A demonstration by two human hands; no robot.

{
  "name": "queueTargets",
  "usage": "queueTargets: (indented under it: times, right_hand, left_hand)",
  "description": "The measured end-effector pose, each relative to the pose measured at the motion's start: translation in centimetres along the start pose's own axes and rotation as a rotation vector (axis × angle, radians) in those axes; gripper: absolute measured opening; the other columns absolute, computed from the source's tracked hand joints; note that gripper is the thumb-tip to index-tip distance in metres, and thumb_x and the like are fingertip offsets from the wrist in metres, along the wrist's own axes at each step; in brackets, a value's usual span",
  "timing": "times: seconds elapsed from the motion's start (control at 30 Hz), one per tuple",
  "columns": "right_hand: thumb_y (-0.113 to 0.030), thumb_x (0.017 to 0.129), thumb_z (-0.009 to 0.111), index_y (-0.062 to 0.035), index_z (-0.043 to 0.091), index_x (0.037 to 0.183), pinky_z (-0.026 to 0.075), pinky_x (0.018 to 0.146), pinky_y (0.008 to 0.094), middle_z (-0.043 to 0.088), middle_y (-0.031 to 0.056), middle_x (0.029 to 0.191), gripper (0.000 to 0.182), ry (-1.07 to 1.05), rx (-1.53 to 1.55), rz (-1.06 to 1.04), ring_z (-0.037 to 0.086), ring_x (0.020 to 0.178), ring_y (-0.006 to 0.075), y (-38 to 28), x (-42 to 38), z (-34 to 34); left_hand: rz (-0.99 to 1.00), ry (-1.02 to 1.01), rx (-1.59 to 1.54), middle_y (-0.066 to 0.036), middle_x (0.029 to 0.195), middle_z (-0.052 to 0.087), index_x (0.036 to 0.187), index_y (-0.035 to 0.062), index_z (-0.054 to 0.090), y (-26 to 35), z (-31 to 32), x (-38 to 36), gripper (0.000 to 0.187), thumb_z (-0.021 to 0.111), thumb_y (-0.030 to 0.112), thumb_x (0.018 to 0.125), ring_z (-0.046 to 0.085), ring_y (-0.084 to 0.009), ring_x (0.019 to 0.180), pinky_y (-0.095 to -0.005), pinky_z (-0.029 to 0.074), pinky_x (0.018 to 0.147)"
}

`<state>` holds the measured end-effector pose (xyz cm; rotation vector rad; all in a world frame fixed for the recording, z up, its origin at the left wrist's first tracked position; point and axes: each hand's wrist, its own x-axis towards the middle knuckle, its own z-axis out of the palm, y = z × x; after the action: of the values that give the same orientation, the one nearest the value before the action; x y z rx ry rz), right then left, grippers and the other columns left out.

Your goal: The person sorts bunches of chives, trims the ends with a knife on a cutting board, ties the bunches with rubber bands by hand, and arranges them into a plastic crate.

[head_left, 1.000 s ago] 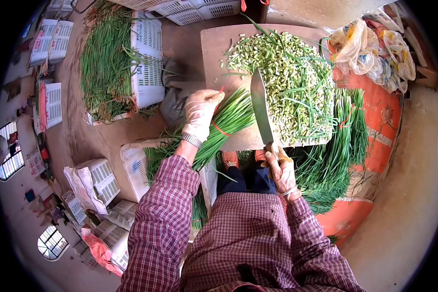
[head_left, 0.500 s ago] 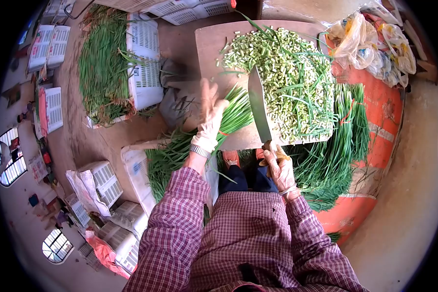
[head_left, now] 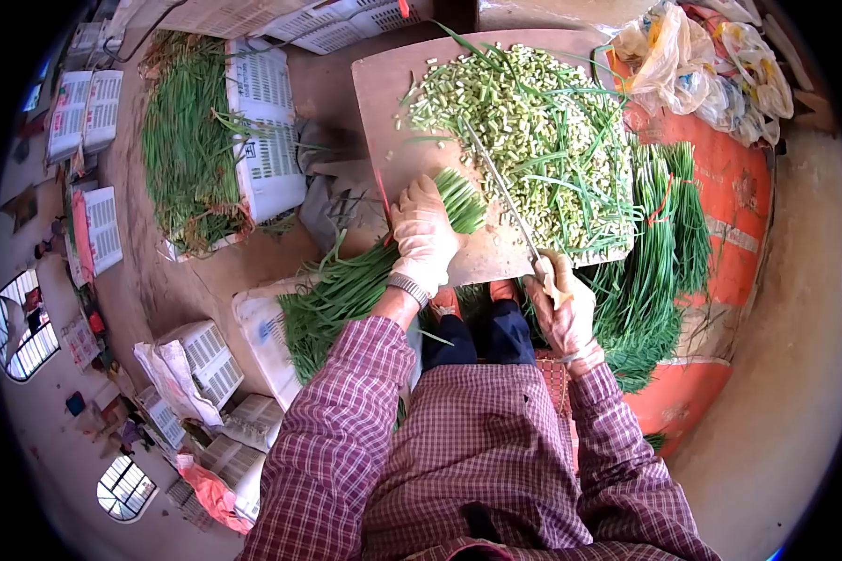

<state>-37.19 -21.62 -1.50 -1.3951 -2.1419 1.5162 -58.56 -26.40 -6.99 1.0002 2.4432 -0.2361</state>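
My left hand (head_left: 425, 234), in a pale glove, is wrapped over a bundle of green stalks (head_left: 460, 200) near the front left of a cutting board (head_left: 384, 112). The cut ends point right, and the long leaves trail off the board to the lower left. In my right hand (head_left: 559, 304), also gloved, is the handle of a large knife (head_left: 503, 187). Its blade stands edge-on over the board, pointing up and left, between the bundle and a heap of chopped green pieces (head_left: 571, 140). Some long leaves lie across the heap.
Bundles of long green stalks (head_left: 650, 271) lie right of the board on an orange surface (head_left: 720, 206). Plastic bags (head_left: 678, 70) are at the upper right. A white crate (head_left: 269, 140) with green stalks (head_left: 189, 140) stands at left. Another crate (head_left: 262, 327) is at lower left.
My left hand has come down from above the stalks and closed round the bundle. The knife has turned from showing its flat side to edge-on, its tip further left.
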Motion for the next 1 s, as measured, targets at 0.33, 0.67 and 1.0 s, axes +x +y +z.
queueTargets:
  times: [0.33,0.67,1.0]
  right_hand:
    - [-0.025,0.099,0.061,-0.0110,0.065,0.115,0.054,0.062,0.0355,0.069,0.0139,0.076,0.022,-0.081,-0.313,-0.069,0.071,0.069,0.0263,1.8,1.0,-0.9]
    - [-0.023,0.098,0.061,-0.0073,0.057,0.098,0.050,0.052,0.0425,0.063,0.0155,0.067,0.016,-0.141,-0.497,-0.188,0.065,0.059,0.0347,2.8,1.6,-1.1]
    - [-0.027,0.092,0.065,-0.0057,0.053,0.096,0.051,0.057,0.0455,0.062,0.0176,0.063,0.024,-0.247,-0.598,-0.214,0.066,0.062,0.0372,0.2,3.4,-2.7]
  left_hand:
    - [-0.009,0.099,0.065,-0.012,0.112,0.057,0.141,0.0067,0.042,0.3,1.5,-0.1,0.102,0.091,0.040,0.058,0.063,-0.0284,0.100,-0.0389,0.053,0.086]
    - [0.043,0.157,-0.013,-0.014,0.120,0.057,0.141,0.0067,0.042,-0.1,2.0,-0.4,0.101,0.091,0.034,0.058,0.063,-0.0306,0.105,-0.0409,0.052,0.090]
    - [0.085,0.186,0.027,-0.012,0.114,0.058,0.135,0.0040,0.045,-0.3,2.5,0.1,0.100,0.092,0.041,0.054,0.062,-0.0267,0.100,-0.0385,0.052,0.086]
